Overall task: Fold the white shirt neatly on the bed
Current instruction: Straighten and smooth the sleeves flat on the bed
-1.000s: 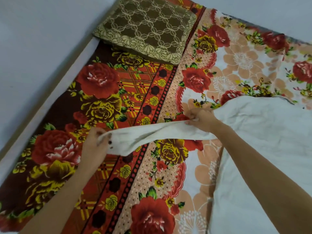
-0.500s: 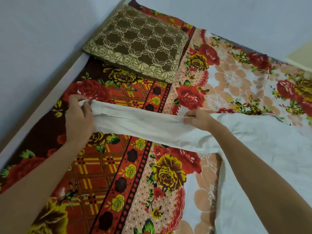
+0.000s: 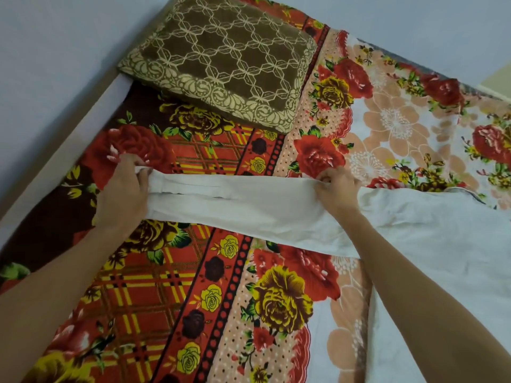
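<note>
The white shirt (image 3: 442,244) lies on the right side of the bed (image 3: 221,299), which wears a red floral sheet. One long sleeve (image 3: 235,205) stretches out leftward across the sheet. My left hand (image 3: 124,194) grips the cuff end of that sleeve at the left. My right hand (image 3: 337,189) pinches the sleeve's upper edge near the shoulder. The sleeve is pulled nearly straight between both hands. My right forearm covers part of the shirt's body.
A brown patterned pillow (image 3: 221,62) lies at the head of the bed, beyond the sleeve. A pale wall (image 3: 55,51) runs along the bed's left edge and behind it. Floral sheet shows in front of the sleeve.
My left hand has drawn the cuff farther left and up the bed, stretching the sleeve straight. My right hand stays at the shoulder end. The camera has shifted closer.
</note>
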